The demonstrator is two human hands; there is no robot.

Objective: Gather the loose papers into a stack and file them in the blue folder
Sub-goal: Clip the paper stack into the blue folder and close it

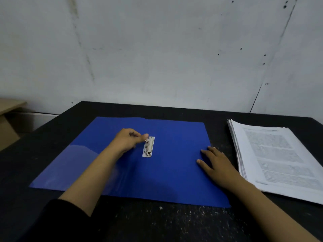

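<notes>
One scuffed grey-white wall (157, 49) fills the view beyond both hands, above a black tabletop speckled with pale flecks (157, 224) that stretches under and around them. Spread open and flat on that table, beneath both hands, lies the glossy blue plastic folder (171, 172), its left leaf running out past the left forearm and its right leaf reaching the right hand. Just beyond the right hand's outer side, off the folder and apart from it on the bare table, sits the thick stack of white printed papers (279, 158), roughly squared, its edges slightly fanned on the side nearest the hand. Well out past the left hand, at the table's far left corner, stands a brown cardboard box (8, 130). A black sleeve (57, 220) covers the left arm up to mid-forearm. The right hand (217, 165) rests palm down at the folder's right edge, fingers straight and spread, tips pointing across the blue sheet. The left hand (127, 143) is curled, its thumb and forefinger pinching the far end of the small silver metal spring clip (149, 147) fixed near the folder's centre fold, directly to that hand's right.
</notes>
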